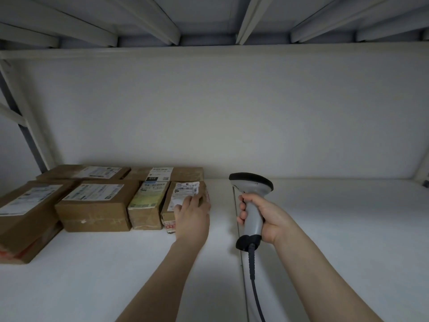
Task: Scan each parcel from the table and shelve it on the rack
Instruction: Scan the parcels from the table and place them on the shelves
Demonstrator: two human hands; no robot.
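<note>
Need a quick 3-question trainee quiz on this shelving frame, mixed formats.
1. True or false: the right hand grips the scanner.
2. The left hand rests on which front-row parcel? A) leftmost B) second from left C) rightmost
3. How many parcels show on the shelf?
Key: 1 true; 2 C, the rightmost parcel; 3 six, four in front and two behind.
</note>
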